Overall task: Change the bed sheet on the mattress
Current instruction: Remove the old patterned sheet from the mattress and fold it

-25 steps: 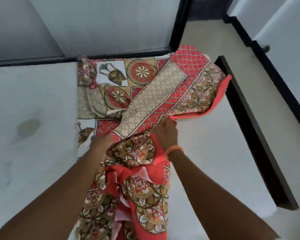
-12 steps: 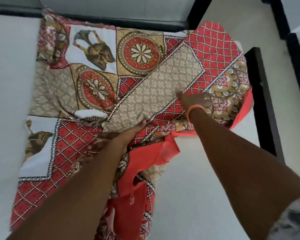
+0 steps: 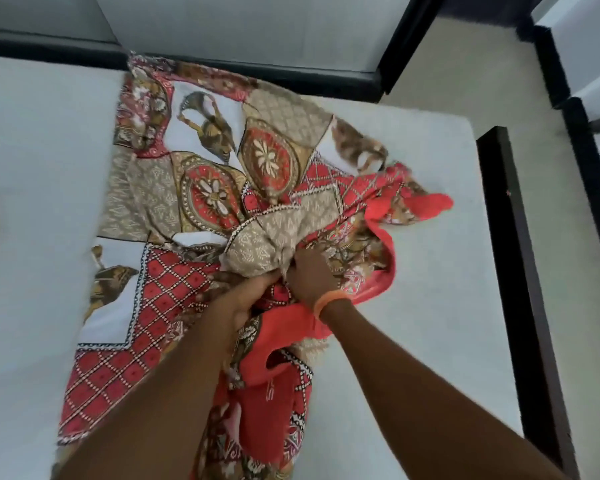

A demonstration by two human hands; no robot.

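A patterned bed sheet (image 3: 201,188), red, beige and white with flower medallions, lies partly unfolded and bunched on a bare white mattress (image 3: 430,271). Its left part is spread flat; its right part is crumpled into folds with an orange-red edge (image 3: 426,206). My left hand (image 3: 239,296) grips a gathered fold at the sheet's middle. My right hand (image 3: 309,271), with an orange band on the wrist, grips the bunched beige and red cloth right beside it. Both hands nearly touch. The sheet's near end hangs down between my arms.
A dark bed frame rail (image 3: 520,271) runs along the mattress's right side, and a dark headboard edge (image 3: 257,69) along the far side. Pale floor (image 3: 465,71) lies beyond on the right, with white panels (image 3: 596,64) trimmed in black.
My right hand has pulled back from the far right of the sheet toward my left hand, dragging the red and beige fold with it; that side is now crumpled. The left hand has closed on the cloth.
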